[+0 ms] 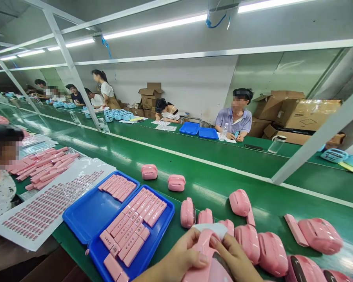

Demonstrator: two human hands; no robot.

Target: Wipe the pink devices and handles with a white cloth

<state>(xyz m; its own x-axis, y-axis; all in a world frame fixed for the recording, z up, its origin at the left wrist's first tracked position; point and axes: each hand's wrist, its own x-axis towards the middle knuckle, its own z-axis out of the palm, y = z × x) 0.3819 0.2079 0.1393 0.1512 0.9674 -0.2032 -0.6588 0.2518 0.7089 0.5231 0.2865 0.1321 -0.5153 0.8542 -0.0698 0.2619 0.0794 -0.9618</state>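
My left hand (184,250) and my right hand (233,254) both grip a pink plastic housing (204,250) at the bottom of the head view. It has a raised, handle-like strip and a dark inset, and its lower part is cut off by the frame. Both thumbs press on its top. A thin white piece (213,227), cloth or paper, shows behind it at the fingers; which hand pinches it I cannot tell. Several similar rounded pink housings (272,250) stand just right of my hands, some with a flat pink bar (295,230) beside them.
Two blue trays (164,229) with pink bars lie to the left, beside a sticker sheet (37,219) and a heap of pink bars (51,166). A co-worker (1,164) sits at left. Other people work across the green table (153,156). A slanted white post (314,145) rises at right.
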